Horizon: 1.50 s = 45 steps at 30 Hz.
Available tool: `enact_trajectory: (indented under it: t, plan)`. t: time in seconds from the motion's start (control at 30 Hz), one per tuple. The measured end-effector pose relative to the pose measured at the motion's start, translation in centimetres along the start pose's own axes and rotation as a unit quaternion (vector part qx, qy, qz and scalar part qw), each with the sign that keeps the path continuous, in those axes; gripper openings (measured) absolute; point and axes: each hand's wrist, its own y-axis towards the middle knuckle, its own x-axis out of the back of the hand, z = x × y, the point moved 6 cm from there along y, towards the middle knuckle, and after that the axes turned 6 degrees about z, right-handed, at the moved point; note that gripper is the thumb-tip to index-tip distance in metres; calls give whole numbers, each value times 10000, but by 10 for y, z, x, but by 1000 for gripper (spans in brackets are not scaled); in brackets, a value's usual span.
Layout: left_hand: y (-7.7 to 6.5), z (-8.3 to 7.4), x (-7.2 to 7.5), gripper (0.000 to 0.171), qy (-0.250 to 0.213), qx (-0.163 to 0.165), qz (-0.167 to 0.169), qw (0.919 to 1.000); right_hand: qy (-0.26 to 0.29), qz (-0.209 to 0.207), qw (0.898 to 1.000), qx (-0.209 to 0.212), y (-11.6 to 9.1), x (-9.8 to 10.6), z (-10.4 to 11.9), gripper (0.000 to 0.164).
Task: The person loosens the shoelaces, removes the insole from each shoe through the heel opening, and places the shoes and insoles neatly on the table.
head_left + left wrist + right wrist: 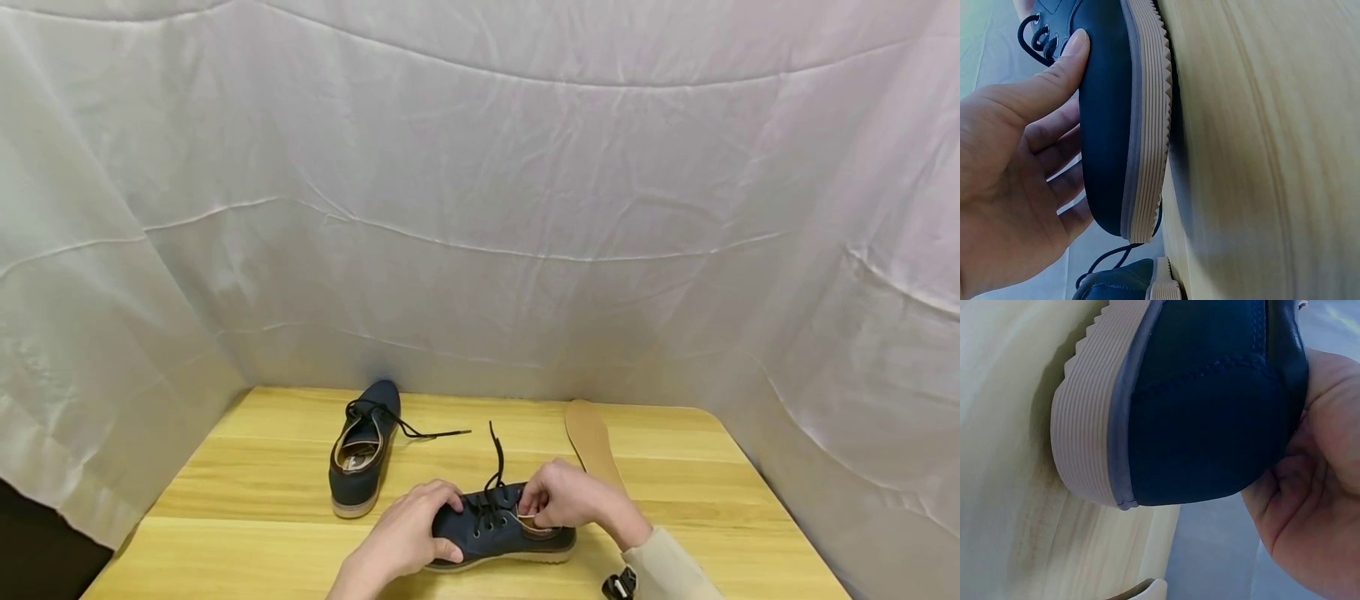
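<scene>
A navy lace-up shoe (480,533) lies sole down on the wooden table, toe to the left. My left hand (412,529) grips its toe end, thumb on the near side and fingers over the far side. The left wrist view shows the thumb (1075,47) pressed on the dark upper. My right hand (566,500) has its curled fingers in the shoe's opening, by a pale edge; what the fingertips hold inside is hidden. In the right wrist view the palm (1322,512) is beside the heel (1204,437).
The matching navy shoe (358,454) stands at the back left, a black lace trailing right. A tan insole (592,437) lies at the back right, partly behind the right hand. Pale curtains (480,300) enclose the table (262,467) at the back and sides.
</scene>
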Motion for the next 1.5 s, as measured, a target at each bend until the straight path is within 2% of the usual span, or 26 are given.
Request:
enact_trajectory:
  t: [0.1,0.3,0.5,0.73,0.87,1.27,1.5]
  plan:
    - [0,0,0,45,8,19,-9,10000,219,-54,9997,104,-1,0,-2,25]
    - [-1,1,-2,46,-20,51,23,10000,1034,78,9939,384,-7,-3,-6,16]
    - [0,3,-3,46,-47,47,10,10000,1614,223,9860,347,-8,-7,-11,11]
    - [-1,3,-2,47,2,42,-70,10000,2112,185,9765,383,-8,-6,-15,12]
    - [-1,3,-1,47,7,52,-99,9999,2214,137,9736,533,-8,-5,-15,13]
    - [0,0,-1,46,24,72,-124,9999,2047,-112,9772,558,-12,7,-12,12]
    - [2,1,-2,45,9,186,-72,9998,1691,-207,9843,465,-12,9,-3,10]
